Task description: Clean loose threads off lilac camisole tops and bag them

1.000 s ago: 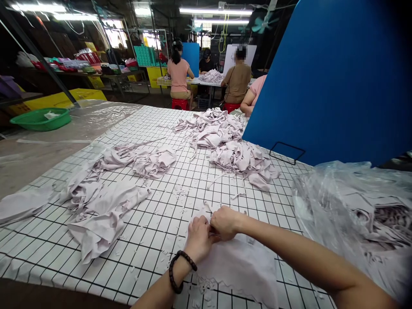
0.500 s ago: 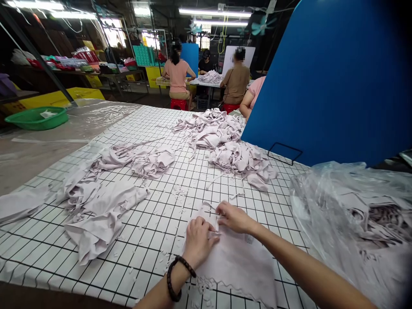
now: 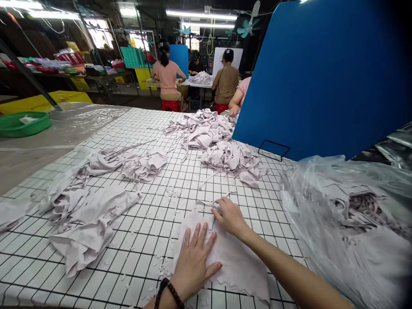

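Note:
A pale pinkish garment with thin straps and a wavy lower edge lies flat on the checked tablecloth in front of me. My left hand, a dark beaded bracelet at its wrist, rests palm down on the garment's left side with fingers spread. At the garment's upper edge, beside a strap, my right hand has its fingers bent and drawn together on the fabric. Its fingertips partly hide what they pinch. Small white scraps are scattered just left of the garment.
Crumpled garments form a left heap and a far heap. To the right sits a clear plastic bag of folded garments, below a large blue panel. A green basin stands far left. Several people work beyond.
My left hand has gone from bent fingers near the strap to lying flat and spread lower on the garment. The right hand stays at the upper edge. The view has shifted slightly right.

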### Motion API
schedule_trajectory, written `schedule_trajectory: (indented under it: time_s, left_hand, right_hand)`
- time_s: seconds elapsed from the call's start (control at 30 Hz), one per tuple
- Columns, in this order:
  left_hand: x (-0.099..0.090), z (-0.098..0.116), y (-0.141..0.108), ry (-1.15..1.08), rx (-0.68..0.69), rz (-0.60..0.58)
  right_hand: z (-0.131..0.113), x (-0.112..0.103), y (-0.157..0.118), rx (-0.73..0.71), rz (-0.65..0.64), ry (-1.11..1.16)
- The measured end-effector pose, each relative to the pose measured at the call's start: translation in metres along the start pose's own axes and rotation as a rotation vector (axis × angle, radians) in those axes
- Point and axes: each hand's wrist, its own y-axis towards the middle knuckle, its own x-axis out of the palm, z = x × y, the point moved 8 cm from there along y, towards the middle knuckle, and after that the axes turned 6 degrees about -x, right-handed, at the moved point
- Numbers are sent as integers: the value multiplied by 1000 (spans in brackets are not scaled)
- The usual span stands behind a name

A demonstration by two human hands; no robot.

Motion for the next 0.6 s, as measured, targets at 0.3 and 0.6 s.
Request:
schedule_trajectory:
  time_s: [0.3, 0.6]
  left_hand:
    - [-4, 1, -2, -57, -38, -61]
    - [-6, -2, -4, 6, -39, 19]
  right_hand:
    - [-2, 46, 62, 230, -316, 617]
    - [10, 28, 65, 198, -219, 784]
